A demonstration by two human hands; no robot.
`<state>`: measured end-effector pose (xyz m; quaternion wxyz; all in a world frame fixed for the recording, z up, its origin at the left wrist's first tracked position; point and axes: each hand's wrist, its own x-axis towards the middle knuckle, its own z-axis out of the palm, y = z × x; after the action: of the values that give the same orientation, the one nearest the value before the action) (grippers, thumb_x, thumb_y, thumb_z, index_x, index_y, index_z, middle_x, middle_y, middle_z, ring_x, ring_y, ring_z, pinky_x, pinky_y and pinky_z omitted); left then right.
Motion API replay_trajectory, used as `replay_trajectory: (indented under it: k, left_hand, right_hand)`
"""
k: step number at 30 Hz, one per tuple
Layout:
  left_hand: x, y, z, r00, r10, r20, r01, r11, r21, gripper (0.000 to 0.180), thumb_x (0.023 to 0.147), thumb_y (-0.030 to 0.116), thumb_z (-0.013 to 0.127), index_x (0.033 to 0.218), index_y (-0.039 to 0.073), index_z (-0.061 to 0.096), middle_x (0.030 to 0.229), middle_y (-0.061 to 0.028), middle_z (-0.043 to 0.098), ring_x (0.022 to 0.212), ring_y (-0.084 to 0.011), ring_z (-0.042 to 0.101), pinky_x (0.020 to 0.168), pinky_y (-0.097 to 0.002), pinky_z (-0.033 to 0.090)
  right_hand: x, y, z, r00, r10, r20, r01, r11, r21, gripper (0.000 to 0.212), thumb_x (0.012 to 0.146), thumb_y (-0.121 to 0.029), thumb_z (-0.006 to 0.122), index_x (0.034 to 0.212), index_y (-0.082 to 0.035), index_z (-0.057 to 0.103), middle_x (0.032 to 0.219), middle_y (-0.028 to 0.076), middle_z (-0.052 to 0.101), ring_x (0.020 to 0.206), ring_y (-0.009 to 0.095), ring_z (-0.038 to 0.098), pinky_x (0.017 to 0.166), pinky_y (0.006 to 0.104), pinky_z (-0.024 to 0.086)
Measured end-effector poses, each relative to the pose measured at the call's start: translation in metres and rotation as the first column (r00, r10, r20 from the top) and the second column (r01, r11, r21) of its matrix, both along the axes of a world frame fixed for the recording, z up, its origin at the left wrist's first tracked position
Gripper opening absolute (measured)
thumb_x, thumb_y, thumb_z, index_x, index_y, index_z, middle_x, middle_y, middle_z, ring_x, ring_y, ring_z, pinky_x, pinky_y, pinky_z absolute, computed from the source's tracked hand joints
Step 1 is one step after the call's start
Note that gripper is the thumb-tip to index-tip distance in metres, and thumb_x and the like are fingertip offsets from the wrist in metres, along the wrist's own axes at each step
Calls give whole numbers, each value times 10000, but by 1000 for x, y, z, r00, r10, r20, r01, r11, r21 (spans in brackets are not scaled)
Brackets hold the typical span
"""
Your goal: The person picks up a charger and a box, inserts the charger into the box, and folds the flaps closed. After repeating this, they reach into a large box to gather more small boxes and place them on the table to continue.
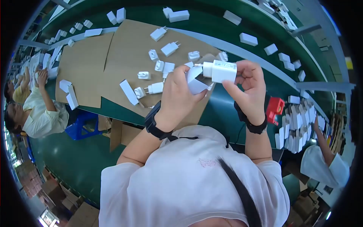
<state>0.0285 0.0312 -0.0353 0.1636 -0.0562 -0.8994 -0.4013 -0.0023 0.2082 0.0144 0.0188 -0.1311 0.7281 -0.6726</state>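
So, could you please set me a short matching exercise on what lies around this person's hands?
Things:
1. white charger
2. white sleeve
3. red object
4. cardboard sheet

Places:
A. on the green belt beside the right wrist
B. in the right hand
C. in the left hand
D. flat under loose white plug parts

Pairs: 1-B, 2-C, 3-A, 4-D

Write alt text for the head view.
A person's right hand holds a white plug-in charger while the left hand holds a small folded white box against it, above brown cardboard sheets scattered with more white chargers. Co-workers sit at both sides.
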Motion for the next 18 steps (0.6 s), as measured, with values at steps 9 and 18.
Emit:
replay_trajectory:
  k: [9,18]
  left_hand:
    - [46,61,5,999,42,-28,-42,999,27,650,563,136,795,1063,-17,410,953,-186,499,886,-333,494,745,-396,422]
    - [58,90,7,996,-93,-3,93,992,80,637,556,132,764,1062,3,400,930,-189,513,867,-359,512,726,-407,430]
  right_hand:
    - [61,67,20,982,-107,-156,142,961,239,299,695,-45,702,971,0,596,914,89,612,764,127,587,632,193,466]
    - [58,85,-9,877,323,-357,-137,879,458,218,777,-73,646,984,-8,627,1146,163,568,1099,198,503,882,304,416]
